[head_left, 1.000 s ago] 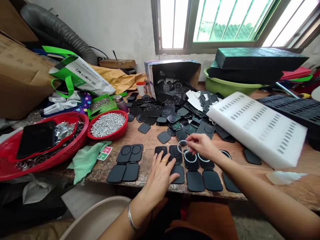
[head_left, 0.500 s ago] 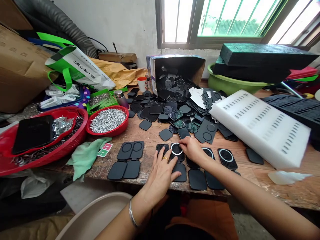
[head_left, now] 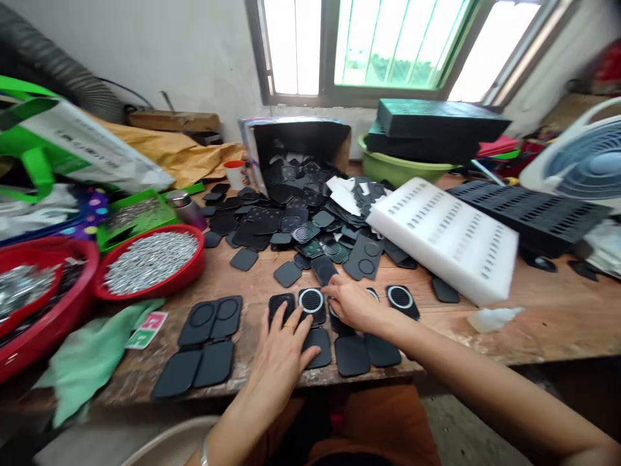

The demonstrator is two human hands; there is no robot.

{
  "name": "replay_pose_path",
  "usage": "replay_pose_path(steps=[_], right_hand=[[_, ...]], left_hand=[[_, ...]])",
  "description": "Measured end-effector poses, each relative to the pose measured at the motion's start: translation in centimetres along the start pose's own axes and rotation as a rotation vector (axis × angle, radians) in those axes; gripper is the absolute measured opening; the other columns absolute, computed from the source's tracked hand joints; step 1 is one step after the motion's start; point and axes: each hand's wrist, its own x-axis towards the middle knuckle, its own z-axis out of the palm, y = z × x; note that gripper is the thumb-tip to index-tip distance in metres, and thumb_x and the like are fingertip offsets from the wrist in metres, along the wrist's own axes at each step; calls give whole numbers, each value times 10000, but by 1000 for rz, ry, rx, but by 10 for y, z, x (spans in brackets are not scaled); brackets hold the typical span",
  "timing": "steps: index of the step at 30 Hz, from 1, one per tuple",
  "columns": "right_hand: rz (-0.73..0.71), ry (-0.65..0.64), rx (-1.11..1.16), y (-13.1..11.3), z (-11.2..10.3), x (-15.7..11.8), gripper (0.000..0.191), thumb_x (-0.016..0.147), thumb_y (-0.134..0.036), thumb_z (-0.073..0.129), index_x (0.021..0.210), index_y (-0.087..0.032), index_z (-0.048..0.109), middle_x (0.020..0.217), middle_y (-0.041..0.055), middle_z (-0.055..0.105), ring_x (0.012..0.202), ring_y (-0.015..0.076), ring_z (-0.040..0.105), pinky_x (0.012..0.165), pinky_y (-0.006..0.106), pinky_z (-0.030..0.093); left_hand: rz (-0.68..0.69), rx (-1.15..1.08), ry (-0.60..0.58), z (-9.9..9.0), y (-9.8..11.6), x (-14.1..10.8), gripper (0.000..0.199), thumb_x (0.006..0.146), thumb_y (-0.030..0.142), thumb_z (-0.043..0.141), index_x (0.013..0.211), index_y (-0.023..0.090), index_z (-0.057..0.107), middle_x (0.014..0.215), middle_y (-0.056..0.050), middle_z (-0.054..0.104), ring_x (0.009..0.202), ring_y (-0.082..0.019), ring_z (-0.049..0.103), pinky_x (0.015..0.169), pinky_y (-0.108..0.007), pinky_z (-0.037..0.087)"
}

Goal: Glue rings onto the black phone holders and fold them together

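Observation:
My left hand (head_left: 285, 340) lies spread, palm down, over a black folding panel (head_left: 281, 301) with a ribbed upper half; part of the panel is hidden beneath it. Just right of that is a second folding panel (head_left: 318, 347) with a white ring (head_left: 311, 301) on its upper half, touched by my left fingertips. My right hand (head_left: 352, 301) is closed, fingers together, over the edge of the neighbouring panel (head_left: 352, 356); whatever it pinches cannot be made out. Another white ring (head_left: 400, 297) sits on a panel farther right. Two joined panel pairs (head_left: 213, 320) lie on the left.
A red basin of metal pins (head_left: 150, 262) and a green cloth (head_left: 97, 343) are at left. Behind, black parts (head_left: 291, 213) spill from an open box (head_left: 347, 139). A white foam block (head_left: 446, 236), a small clear bottle (head_left: 492, 319) and a fan (head_left: 582, 162) stand right.
The view has turned right, bringing the fan into sight. My right hand has shifted off the white ring toward the panel on its right. My left hand stays spread over the same panels.

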Motion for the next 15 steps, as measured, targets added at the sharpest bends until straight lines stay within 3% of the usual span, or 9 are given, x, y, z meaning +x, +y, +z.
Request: replay_pose_path(steps=[2, 4, 6, 9, 12, 15], right_hand=[[54, 63, 1, 25, -35, -3, 188, 879, -195, 508, 926, -181, 690, 950, 65, 645, 833, 155, 583, 745, 249, 448], [173, 148, -19, 65, -79, -9, 194, 890, -214, 496, 932, -179, 683, 920, 62, 665, 819, 158, 594, 747, 259, 461], [438, 238, -117, 115, -124, -20, 121, 821, -204, 578, 840, -181, 696, 808, 42, 677, 762, 163, 599, 736, 264, 459], [667, 301, -237, 190, -171, -41, 108, 748, -109, 580, 716, -118, 682, 730, 92, 661, 763, 203, 602, 734, 306, 442], [790, 280, -290, 241, -185, -61, 109, 719, -90, 584, 640, -108, 659, 685, 112, 653, 734, 219, 612, 703, 318, 434], [802, 213, -294, 266, -178, -70, 68, 698, -103, 622, 641, -132, 646, 703, 93, 661, 720, 205, 615, 677, 297, 427]], left_hand=[[41, -11, 46, 2, -5, 1, 389, 837, 348, 614, 1208, 234, 603, 1341, -108, 553, 1304, -385, 395, 1048, -633, 291], [73, -57, 106, 2, -10, 1, 375, 862, 351, 563, 1214, 220, 586, 1343, -132, 531, 1303, -370, 401, 1029, -600, 350], [54, -124, 153, -1, -15, -1, 359, 895, 373, 500, 1211, 215, 565, 1325, -134, 519, 1274, -334, 441, 1012, -536, 411], [-34, -175, 171, -4, -23, -8, 356, 919, 437, 431, 1179, 228, 554, 1290, -118, 514, 1192, -303, 518, 960, -477, 477], [-87, -159, 174, -3, -34, -14, 394, 911, 497, 407, 1161, 233, 561, 1259, -111, 530, 1145, -311, 552, 936, -484, 491], [-121, -143, 154, 0, -42, -16, 403, 905, 507, 405, 1147, 231, 573, 1238, -108, 545, 1124, -315, 565, 897, -472, 513]])
